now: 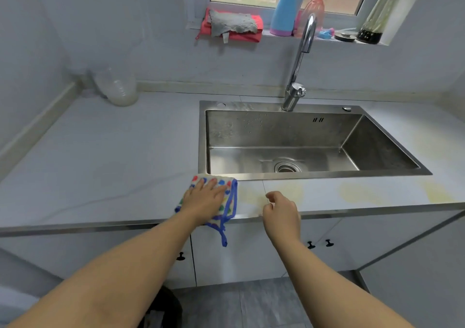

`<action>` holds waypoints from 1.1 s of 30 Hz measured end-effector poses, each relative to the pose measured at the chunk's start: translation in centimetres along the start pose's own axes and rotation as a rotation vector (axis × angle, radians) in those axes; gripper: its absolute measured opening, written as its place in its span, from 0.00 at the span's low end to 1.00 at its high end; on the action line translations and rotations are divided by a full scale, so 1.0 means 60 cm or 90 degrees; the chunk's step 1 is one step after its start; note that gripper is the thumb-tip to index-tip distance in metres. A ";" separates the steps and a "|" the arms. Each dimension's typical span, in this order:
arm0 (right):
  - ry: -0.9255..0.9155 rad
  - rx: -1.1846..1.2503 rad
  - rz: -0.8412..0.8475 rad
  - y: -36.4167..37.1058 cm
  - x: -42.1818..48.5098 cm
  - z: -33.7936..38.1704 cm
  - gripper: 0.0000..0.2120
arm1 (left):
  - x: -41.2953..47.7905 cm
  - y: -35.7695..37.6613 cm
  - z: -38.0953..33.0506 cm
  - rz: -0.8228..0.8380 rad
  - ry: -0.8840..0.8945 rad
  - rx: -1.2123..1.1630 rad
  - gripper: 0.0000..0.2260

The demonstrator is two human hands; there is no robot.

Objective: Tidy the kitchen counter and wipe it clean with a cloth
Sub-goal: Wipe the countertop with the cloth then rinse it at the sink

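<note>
The left hand (203, 199) lies flat on the dotted cloth (227, 211), fingers (201, 184) straight, pressing it to the counter (100, 164) at the front edge, just before the sink (327, 175). Beside it, the right hand (281, 211) hovers with fingers loosely curled, holding nothing.

I stand in a home kitchen: a steel sink (302, 141) with a tall faucet (300, 58) is set into the pale tabletop (100, 156). Cleaning bottles (284, 10) and folded rags (231, 24) sit on the windowsill above, and cabinet doors (239, 252) run below.
</note>
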State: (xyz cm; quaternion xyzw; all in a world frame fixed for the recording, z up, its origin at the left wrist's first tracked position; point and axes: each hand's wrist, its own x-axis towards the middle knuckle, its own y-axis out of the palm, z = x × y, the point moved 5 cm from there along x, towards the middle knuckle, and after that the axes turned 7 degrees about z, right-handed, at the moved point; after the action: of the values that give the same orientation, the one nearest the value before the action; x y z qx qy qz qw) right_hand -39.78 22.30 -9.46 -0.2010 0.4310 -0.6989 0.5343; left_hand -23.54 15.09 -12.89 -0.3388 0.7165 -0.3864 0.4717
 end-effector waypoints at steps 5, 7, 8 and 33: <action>-0.120 -0.021 0.028 0.037 -0.003 0.092 0.17 | -0.028 -0.067 0.069 -0.175 -0.107 -0.376 0.18; -0.201 -0.072 0.043 0.068 -0.006 0.130 0.18 | -0.038 -0.069 0.097 -0.198 -0.165 -0.292 0.19; -0.226 -0.099 0.048 0.084 -0.006 0.143 0.19 | -0.044 -0.071 0.099 -0.189 -0.165 -0.233 0.20; -0.155 -0.317 0.235 0.188 0.026 0.144 0.37 | 0.030 -0.063 0.104 -0.077 0.131 0.110 0.22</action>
State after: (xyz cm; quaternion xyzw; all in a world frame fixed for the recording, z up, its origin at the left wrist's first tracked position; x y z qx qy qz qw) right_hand -27.42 16.89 -14.23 -0.3261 0.5507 -0.4344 0.6338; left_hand -17.82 10.29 -11.95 -0.2981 0.7033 -0.5073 0.3988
